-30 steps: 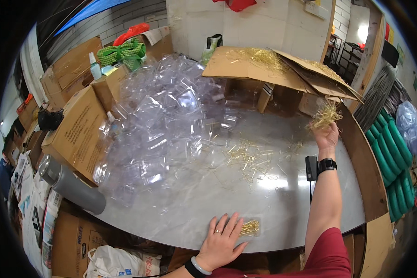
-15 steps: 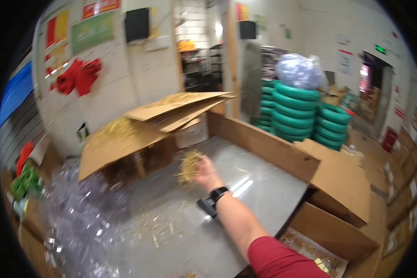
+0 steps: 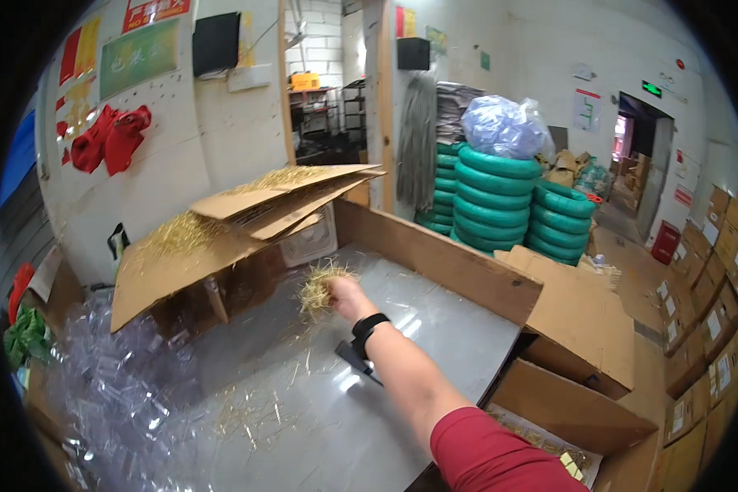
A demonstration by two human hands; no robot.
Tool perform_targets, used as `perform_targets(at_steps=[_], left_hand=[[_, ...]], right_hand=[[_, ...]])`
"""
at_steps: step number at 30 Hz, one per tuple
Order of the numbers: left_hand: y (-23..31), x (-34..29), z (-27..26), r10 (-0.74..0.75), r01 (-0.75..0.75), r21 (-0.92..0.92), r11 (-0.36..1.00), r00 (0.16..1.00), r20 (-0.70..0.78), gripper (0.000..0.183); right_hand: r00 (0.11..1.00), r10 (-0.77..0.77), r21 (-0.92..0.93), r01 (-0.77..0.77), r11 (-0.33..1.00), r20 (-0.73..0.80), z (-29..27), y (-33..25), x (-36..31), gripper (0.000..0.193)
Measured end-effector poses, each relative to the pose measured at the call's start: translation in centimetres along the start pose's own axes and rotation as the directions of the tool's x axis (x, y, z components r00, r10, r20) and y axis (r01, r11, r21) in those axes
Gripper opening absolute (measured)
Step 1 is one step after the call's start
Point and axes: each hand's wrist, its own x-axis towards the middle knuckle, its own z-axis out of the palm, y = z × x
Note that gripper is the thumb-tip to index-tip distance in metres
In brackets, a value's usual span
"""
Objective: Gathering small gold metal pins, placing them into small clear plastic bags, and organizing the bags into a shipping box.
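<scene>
My right hand point(image 3: 348, 297) reaches out over a grey metal tabletop point(image 3: 426, 316), a dark band on its wrist. Its fingers are closed on a clump of thin golden strands point(image 3: 320, 291), straw-like pieces that stick out loosely on all sides. Some strands trail from the clump toward the tabletop. Nearer to me, more golden strands point(image 3: 250, 414) lie scattered on the metal. A black, flat-ended object point(image 3: 354, 359) lies below my wrist, partly hidden by my forearm. My left hand is outside the picture.
Cardboard sheets point(image 3: 152, 266) at the far left carry golden piles. Clear plastic pieces point(image 3: 127, 377) heap along the left. A wooden board point(image 3: 443, 250) edges the table's far side. Beyond stand green ring stacks point(image 3: 496, 197); a cardboard flap point(image 3: 578, 320) and stacked cartons point(image 3: 713, 328) are right.
The scene has shifted left and slightly up in the picture as my view turned. My right hand still grips the golden clump. The golden bit at the lower edge has gone out of view.
</scene>
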Motion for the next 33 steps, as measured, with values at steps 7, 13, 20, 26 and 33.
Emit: perform_targets(at_steps=[7,13,20,26,33], left_hand=[[1.0,1.8,-1.1,-0.050,0.051,-0.024,0.998,0.998,0.022,0.079],[-0.3,1.0,-0.3,-0.012,0.010,-0.046,0.999,0.998,-0.054,0.080],[-0.3,0.5,0.3,0.024,-0.024,0.004,1.000,0.999,-0.049,0.076],[-0.2,0.7,-0.1,0.019,-0.019,0.001,1.000,0.999,-0.036,0.079],[0.1,0.9,-0.3,0.024,-0.024,0.002,1.000,0.999,-0.040,0.078]], right_hand=[[0.999,-0.014,0.253,0.003,0.967,0.044,-3.9,-1.3,0.9,0.027],[0.998,0.012,0.260,0.007,0.966,-0.069,-1.7,-1.2,1.2,0.022],[0.998,0.023,0.201,-0.036,0.979,0.064,-2.8,-5.5,0.1,0.035],[0.975,0.012,0.211,-0.060,0.976,0.224,-2.6,-5.8,-0.6,0.038],[0.979,-0.004,0.060,-0.008,0.998,0.205,-4.6,-3.0,-1.3,0.025]])
